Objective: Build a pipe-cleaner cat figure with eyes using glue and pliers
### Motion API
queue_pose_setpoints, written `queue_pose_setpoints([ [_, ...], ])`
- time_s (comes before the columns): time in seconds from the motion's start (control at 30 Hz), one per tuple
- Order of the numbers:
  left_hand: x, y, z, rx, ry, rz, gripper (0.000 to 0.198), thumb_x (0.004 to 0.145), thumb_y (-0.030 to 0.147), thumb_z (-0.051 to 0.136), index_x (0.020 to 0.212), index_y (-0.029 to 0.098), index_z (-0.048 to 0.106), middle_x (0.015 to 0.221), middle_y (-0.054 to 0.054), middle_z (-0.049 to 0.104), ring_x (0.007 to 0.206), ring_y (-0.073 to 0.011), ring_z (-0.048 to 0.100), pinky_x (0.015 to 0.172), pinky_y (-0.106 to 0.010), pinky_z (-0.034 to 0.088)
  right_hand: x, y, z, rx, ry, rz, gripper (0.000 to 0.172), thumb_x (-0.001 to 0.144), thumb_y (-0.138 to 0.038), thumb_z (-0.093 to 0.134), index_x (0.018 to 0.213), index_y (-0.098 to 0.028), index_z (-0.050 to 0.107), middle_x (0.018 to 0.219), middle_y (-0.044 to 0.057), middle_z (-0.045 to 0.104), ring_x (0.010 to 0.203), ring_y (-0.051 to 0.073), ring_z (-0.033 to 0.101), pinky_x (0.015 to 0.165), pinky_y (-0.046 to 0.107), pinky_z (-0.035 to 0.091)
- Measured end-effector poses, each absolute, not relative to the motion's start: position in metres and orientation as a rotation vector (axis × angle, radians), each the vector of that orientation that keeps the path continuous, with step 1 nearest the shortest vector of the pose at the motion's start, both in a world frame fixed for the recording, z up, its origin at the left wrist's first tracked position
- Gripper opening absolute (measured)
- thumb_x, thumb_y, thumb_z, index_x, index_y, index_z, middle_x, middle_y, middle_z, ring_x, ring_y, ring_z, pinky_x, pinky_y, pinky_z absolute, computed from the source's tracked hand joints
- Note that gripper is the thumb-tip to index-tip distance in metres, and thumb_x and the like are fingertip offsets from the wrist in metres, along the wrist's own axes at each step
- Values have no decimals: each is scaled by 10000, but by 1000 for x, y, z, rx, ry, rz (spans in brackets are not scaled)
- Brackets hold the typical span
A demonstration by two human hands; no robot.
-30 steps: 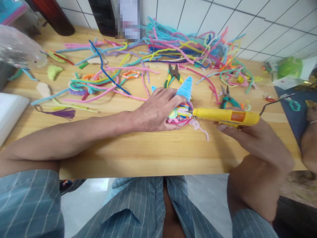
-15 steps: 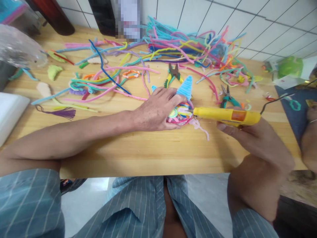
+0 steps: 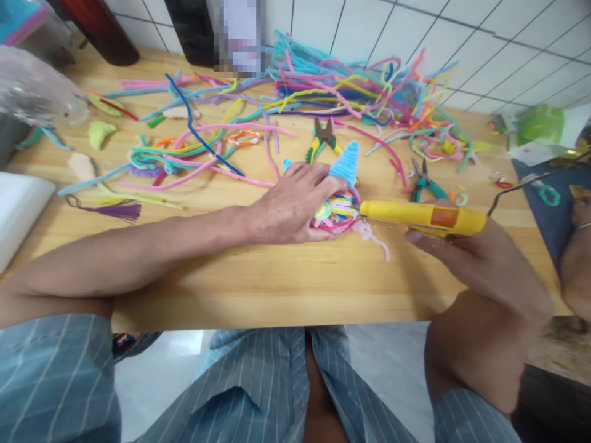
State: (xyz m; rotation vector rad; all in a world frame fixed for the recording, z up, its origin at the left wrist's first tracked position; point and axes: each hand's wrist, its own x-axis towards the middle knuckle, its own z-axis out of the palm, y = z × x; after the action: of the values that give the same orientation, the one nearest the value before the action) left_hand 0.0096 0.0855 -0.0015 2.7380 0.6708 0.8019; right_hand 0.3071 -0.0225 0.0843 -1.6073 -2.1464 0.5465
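Observation:
My left hand [image 3: 293,203] is closed around a colourful pipe-cleaner craft [image 3: 344,206] on the table, partly covering it. A blue wound cone [image 3: 346,165] sticks up from the craft beside my fingers, and a pale pink pipe cleaner [image 3: 375,237] trails from its right edge. In my right hand [image 3: 466,249] is a yellow hot glue gun [image 3: 415,215], gripped by its handle, which the hand mostly hides. The gun's nozzle reaches the right side of the craft; whether it touches cannot be told.
Yellow-green pliers [image 3: 323,138] and teal-handled pliers [image 3: 425,181] lie behind the hands. Loose pipe cleaners [image 3: 341,86] are heaped along the tiled wall. A purple tassel [image 3: 120,210] lies at left. The glue gun's cord [image 3: 521,183] runs off right, near another person's arm [image 3: 577,264].
Almost nothing differs. The rear of the glue gun and my right hand have shifted very slightly right; my left hand and the craft stay in place.

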Motion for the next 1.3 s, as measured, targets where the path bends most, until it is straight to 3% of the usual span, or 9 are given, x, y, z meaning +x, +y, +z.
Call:
queue_pose_setpoints([
  [0.57,9,86,-1,2729,667,793,623,954,604,727,1406,194,606,1350,-194,669,1231,-361,594,1077,-508,434,310,-23,83,-1577,-2085,565,238,978,-509,732,929,-276,747,841,4,769,704,211,680,637,355,569],
  [0.77,8,84,1,2743,674,807,591,964,549,738,1411,185,608,1355,-196,662,1241,-362,606,1074,-508,447,329,-35,72,-1548,-1760,716,317,830,-599,901,888,-295,832,819,24,812,759,222,755,674,346,634],
  [0.93,6,84,1,2766,673,818,567,953,489,748,1401,176,598,1351,-199,669,1231,-363,617,1070,-498,460,375,-51,59,-1450,-1328,649,414,701,-567,980,960,-278,836,914,82,817,720,226,704,652,385,573],
  [1.07,6,84,2,2767,694,799,574,955,513,728,1408,196,577,1402,-201,661,1262,-380,610,1086,-513,458,439,-53,44,-1593,-1095,287,254,694,-416,858,833,-252,723,982,98,752,709,191,610,662,386,494],
  [1.17,6,84,2,2784,716,767,596,940,540,733,1400,194,575,1406,-200,656,1270,-383,612,1095,-511,458,485,-47,26,-1802,-905,50,144,714,-320,750,800,-267,648,898,48,690,663,159,514,643,352,424],
  [1.3,7,84,1,2778,727,754,618,927,562,738,1398,197,577,1375,-191,663,1262,-379,616,1101,-513,457,517,-32,-2,-1953,-942,18,92,763,-241,646,800,-284,573,752,-4,574,676,177,462,644,355,381],
])
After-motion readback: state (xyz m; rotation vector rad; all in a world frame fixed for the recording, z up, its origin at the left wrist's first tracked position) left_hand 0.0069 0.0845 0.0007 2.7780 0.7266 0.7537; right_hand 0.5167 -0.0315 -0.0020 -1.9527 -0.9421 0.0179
